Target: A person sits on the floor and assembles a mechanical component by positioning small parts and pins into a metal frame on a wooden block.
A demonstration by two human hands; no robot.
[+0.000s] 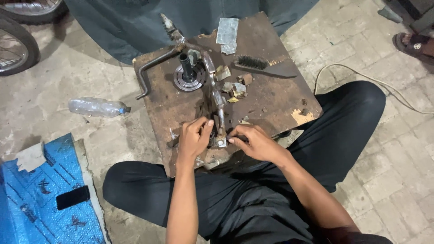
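Fingers (204, 128) of left hand (193, 139) and right hand (254, 142) pinched around near end of long metal bracket (216, 95) on worn wooden tabletop (271, 97). Beyond, round bearing hub (188, 77), wire brush (262, 66), then small scattered scraps (233, 86).

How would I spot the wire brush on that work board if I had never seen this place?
Start at the worn brown wooden board in front of the seated person. On its far right part, beyond the long metal bar that both hands grip, lies the dark flat-handled wire brush. Its patch of black bristles sets it apart from the small scraps beside it.
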